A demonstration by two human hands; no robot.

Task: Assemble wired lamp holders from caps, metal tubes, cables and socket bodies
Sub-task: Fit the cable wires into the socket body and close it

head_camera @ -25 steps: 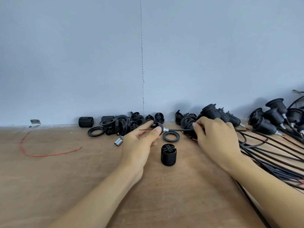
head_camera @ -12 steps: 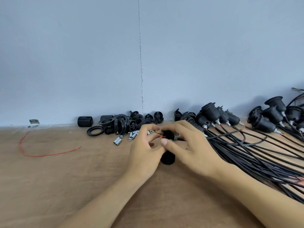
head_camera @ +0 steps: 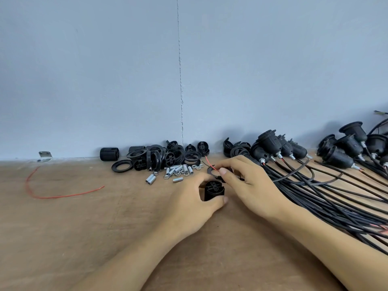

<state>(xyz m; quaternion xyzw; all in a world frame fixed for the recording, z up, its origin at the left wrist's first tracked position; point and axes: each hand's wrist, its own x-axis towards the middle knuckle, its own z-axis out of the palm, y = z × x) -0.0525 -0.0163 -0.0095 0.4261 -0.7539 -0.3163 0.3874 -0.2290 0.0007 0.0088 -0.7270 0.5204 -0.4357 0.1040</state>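
Gripping the socket body upright with my left hand, I pinch a red wire just behind it with my right hand.

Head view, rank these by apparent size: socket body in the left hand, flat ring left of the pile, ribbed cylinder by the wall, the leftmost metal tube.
1. socket body, though nearest the camera and partly hidden by the left hand.
2. flat ring and ribbed cylinder: look alike, unranked.
3. metal tube, clearly smallest.
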